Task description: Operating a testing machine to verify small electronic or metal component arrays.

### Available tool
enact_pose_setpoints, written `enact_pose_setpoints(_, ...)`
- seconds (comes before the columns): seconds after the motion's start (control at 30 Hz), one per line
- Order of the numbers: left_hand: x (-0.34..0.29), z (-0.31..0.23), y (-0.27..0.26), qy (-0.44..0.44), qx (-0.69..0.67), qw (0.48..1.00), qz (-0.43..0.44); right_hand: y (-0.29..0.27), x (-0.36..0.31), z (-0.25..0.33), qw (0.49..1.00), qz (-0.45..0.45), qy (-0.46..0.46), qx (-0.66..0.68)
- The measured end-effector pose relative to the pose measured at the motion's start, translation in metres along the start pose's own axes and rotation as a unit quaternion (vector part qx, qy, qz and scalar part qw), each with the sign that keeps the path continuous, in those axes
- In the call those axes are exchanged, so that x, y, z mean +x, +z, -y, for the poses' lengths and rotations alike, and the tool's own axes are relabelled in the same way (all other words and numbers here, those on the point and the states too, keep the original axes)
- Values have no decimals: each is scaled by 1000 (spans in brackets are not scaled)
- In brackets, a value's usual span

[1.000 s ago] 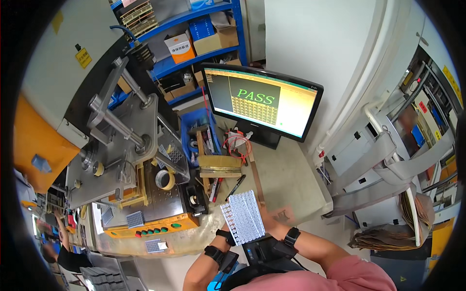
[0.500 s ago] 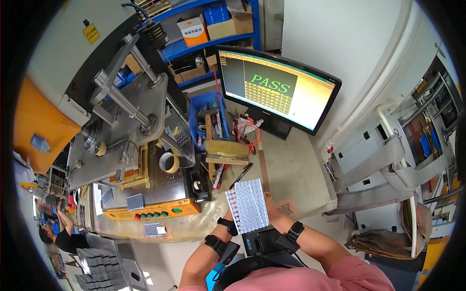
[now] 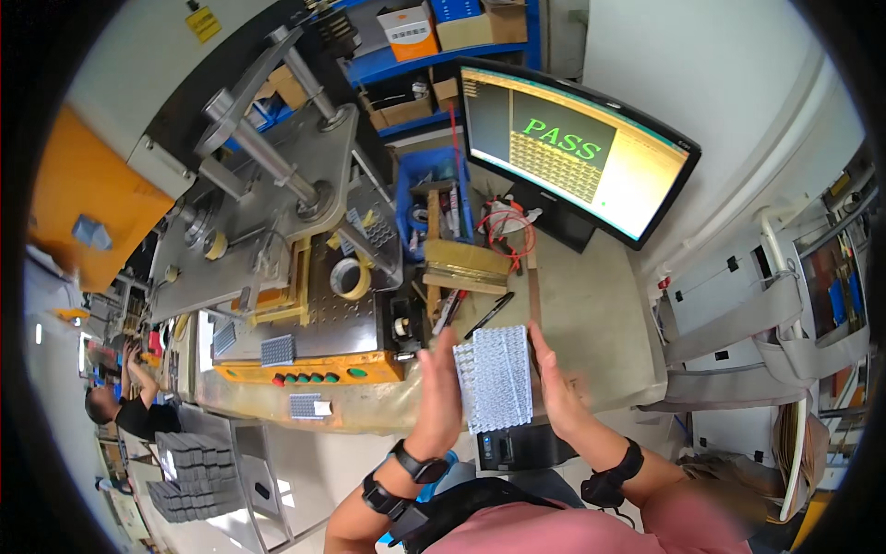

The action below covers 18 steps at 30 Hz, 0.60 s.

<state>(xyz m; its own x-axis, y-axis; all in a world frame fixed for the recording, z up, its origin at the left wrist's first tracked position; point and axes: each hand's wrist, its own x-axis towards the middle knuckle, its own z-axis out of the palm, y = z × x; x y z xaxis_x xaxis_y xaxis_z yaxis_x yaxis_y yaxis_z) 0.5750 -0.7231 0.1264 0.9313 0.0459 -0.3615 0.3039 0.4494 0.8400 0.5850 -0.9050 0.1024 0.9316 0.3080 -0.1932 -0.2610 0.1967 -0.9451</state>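
**Tray lifted between both palms**

Head view: the left hand (image 3: 438,392) and right hand (image 3: 556,388) pressed flat against the grey tray (image 3: 496,377), gripping it above the table (image 3: 591,314). It had risen closer since a second earlier, seemingly for inspection.

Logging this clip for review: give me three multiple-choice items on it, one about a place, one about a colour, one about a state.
1. Where is the grey tray?
A. between both hands
B. on the floor
C. on the monitor

2. What colour is the panel with the row of green buttons?
A. white
B. orange
C. purple

3. The monitor is:
A. dark
B. lit
C. face down

Key: A, the left hand and right hand press the sides of the grey tray; B, the panel is orange; B, the monitor glows.
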Motion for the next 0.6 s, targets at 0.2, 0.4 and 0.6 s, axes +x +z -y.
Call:
enact_pose_setpoints(0.2,-1,-5,25,-27,4,998,60,23,4,7,997,33,2,64)
enact_pose_setpoints(0.4,-18,-11,-51,23,169,978,122,4,-13,-9,984,-176,-13,29)
enact_pose_setpoints(0.6,-52,-21,-215,-188,338,860,332,-63,-122,-104,939,-314,17,137)
